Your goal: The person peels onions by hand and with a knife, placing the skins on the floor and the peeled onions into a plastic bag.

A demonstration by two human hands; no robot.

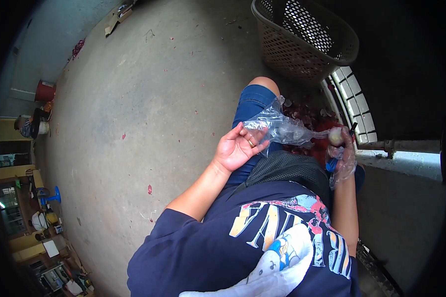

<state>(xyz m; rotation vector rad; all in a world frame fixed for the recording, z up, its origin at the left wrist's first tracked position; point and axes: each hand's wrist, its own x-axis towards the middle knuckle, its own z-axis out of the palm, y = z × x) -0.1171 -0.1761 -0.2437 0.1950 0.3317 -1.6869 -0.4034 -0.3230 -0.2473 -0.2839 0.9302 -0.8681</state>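
Note:
My left hand (238, 148) is palm up with its fingers spread and a ring on one finger. Crumpled clear plastic (282, 126), thin like a disposable glove or bag, lies over its fingertips. The plastic stretches across my lap and narrows to a twist at my right hand (346, 151). My right hand is closed around a pale round bulb (336, 136), like a peeled onion, at the end of the twist. More clear plastic (345, 173) wraps the right palm and wrist. A bright blue piece (331, 165) shows beside that palm, mostly hidden.
Reddish-purple peelings (305, 111) litter the floor beyond my knees. A brown perforated plastic basket (302, 54) stands ahead, beside a white grille (354, 101) and a pipe (406, 146). Far left, a person (29, 123) sits near a red bucket (45, 91); a blue fan (50, 195) stands nearby.

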